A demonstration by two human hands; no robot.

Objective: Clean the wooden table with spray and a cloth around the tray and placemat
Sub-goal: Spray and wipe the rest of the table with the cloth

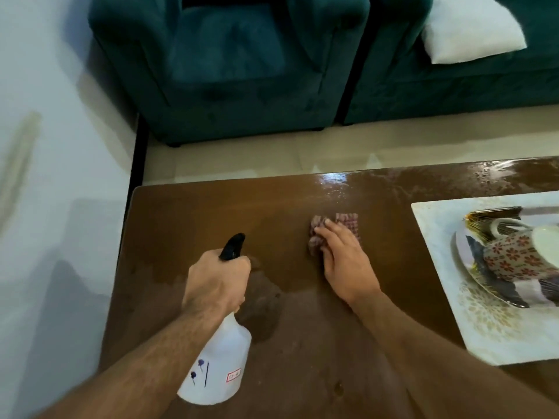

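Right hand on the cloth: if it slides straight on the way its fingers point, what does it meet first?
Probably nothing on the table: the right hand points up-left over the cloth, along bare wood to the far edge. The placemat lies off to its right.

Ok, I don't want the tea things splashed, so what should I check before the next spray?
1. Left hand has a grip on the spray bottle: ok.
2. Nozzle aimed away from the placemat: ok.
3. Right hand flat on the cloth: ok.
4. Cloth apart from the placemat: ok.
5. Cup steady on the tray: not ok, it lies tilted.
6. Liquid left in the bottle: cannot tell.
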